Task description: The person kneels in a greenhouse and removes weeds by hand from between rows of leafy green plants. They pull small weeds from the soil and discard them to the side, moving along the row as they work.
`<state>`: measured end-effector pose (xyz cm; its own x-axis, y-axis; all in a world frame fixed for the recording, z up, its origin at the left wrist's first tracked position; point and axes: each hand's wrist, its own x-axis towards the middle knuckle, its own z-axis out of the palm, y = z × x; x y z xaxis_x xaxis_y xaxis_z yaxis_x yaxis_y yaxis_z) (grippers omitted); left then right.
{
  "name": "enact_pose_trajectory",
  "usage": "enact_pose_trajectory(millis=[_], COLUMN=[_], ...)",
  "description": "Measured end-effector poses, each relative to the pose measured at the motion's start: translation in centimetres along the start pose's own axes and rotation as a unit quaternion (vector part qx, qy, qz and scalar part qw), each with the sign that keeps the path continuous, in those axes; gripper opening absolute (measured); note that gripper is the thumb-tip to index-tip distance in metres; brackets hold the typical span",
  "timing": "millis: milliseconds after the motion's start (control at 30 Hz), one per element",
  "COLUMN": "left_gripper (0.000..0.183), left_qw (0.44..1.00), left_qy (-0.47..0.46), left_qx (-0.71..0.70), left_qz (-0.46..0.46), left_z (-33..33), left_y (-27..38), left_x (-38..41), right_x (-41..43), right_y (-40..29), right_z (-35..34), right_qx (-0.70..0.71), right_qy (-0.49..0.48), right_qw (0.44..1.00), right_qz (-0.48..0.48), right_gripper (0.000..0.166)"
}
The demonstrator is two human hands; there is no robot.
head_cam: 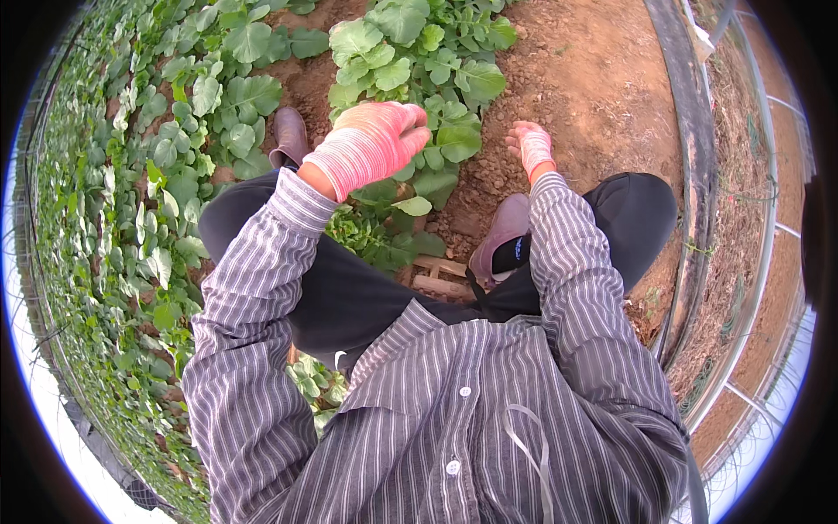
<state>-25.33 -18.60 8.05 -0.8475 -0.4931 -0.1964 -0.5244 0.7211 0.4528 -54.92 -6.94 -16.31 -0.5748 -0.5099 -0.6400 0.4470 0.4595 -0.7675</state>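
Note:
My left hand (376,144), in a pink and white knitted work glove, is raised over a row of broad-leaved green plants (393,52). Its fingers are curled toward the thumb, and whether anything sits between them is hidden. To the right, my right hand (531,144) wears a similar glove and hovers beside the row, above crumbly brown soil (481,157). Its small fingers look loosely apart, with nothing visible in them. Lower leaves (393,242) of the row spread between my legs.
My purplish shoes (501,229) straddle the row, one on each side. A wooden frame-like piece (442,278) lies between them. Dense leafy plants (177,157) cover the left side. On the right, bare soil (596,85) meets a dark edging strip (697,164) and metal tubing (763,262).

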Motion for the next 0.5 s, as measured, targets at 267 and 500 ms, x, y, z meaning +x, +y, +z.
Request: enact_pose_trajectory(millis=[267,500], left_gripper=[0.032,0.033], left_qw=[0.981,0.983], left_qy=[-0.184,-0.16], left_qx=[0.03,0.072], left_qz=[-0.059,-0.051], left_z=[5.7,6.7], left_y=[0.7,-1.0], left_x=[-0.1,0.6], right_x=[-3.9,-3.3], right_y=[5.4,7.0], right_z=[2.8,5.2], right_qx=[-0.638,-0.743], right_qy=[-0.112,-0.137], right_qw=[0.735,0.643], right_qz=[-0.202,-0.126], right_gripper=[0.037,0.039])
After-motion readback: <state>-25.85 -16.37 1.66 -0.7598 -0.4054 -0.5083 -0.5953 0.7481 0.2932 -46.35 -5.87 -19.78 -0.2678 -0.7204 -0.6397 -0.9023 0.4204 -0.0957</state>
